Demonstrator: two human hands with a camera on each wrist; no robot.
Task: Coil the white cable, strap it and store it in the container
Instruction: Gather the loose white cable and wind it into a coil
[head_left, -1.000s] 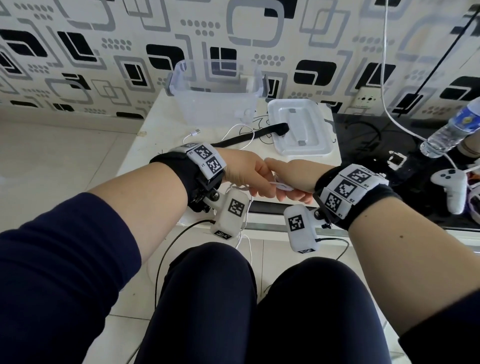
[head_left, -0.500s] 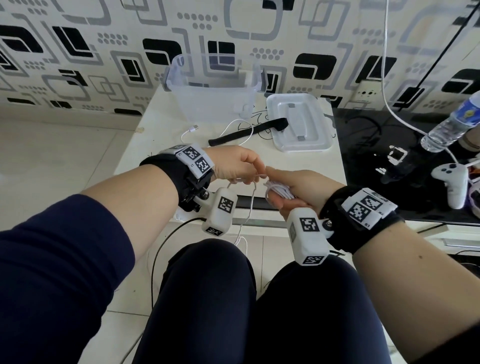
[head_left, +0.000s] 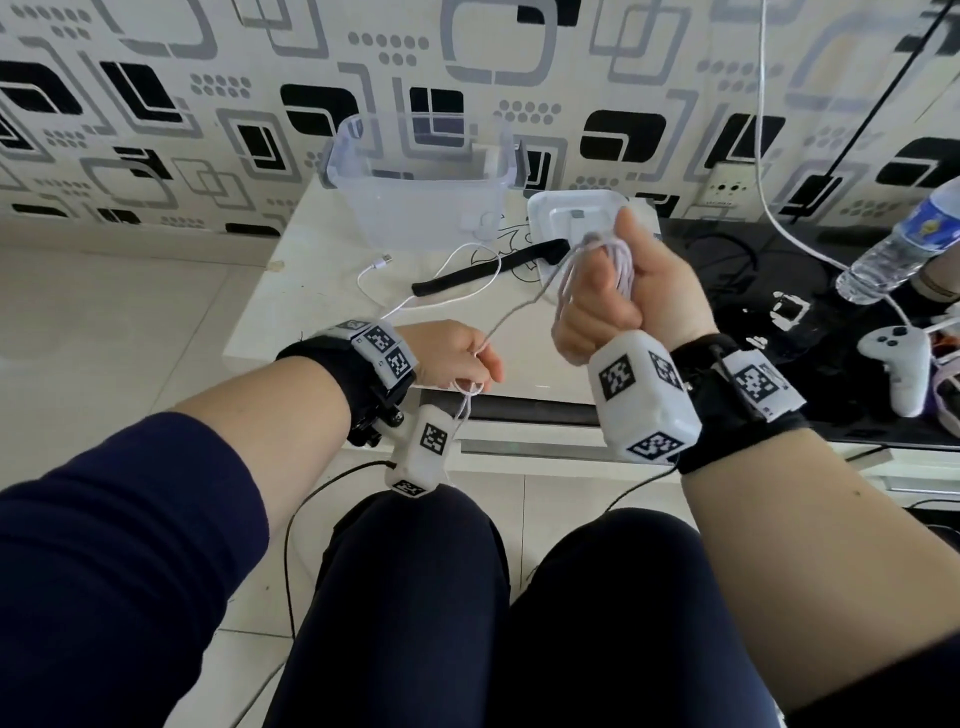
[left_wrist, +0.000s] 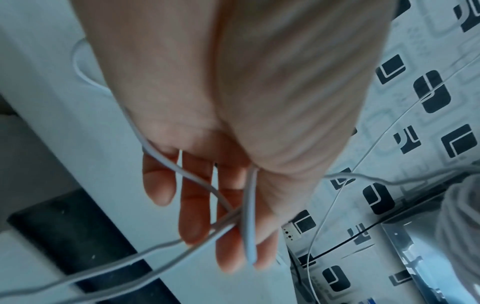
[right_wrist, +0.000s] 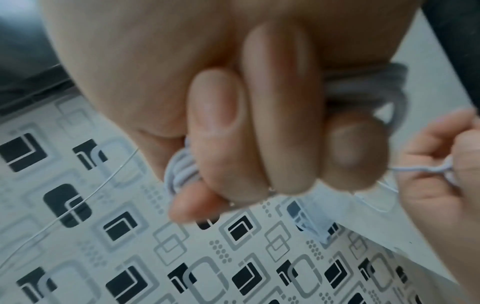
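My right hand (head_left: 597, 291) is raised above the white table (head_left: 291, 301), its fingers (right_wrist: 259, 123) curled round several loops of the white cable (head_left: 621, 265) (right_wrist: 182, 170). One strand runs down and left to my left hand (head_left: 480, 371), which pinches it between thumb and fingers (left_wrist: 197, 205) near the table's front edge. The cable (left_wrist: 249, 216) crosses that palm. Its free end with the plug (head_left: 384, 260) lies on the table. A black strap (head_left: 488, 270) lies beyond it. The clear container (head_left: 421, 192) stands open at the back, and its lid (head_left: 561, 218) lies to its right.
Right of the table is a black glass surface (head_left: 753, 291) with a water bottle (head_left: 904, 239) and a white game controller (head_left: 898, 358). Another white cable (head_left: 763, 156) hangs down the patterned wall. My knees are below the table's front edge.
My right hand has risen and moved away from me with the coil, turning its palm toward me. My left hand stayed low, and a strand now stretches between the two.
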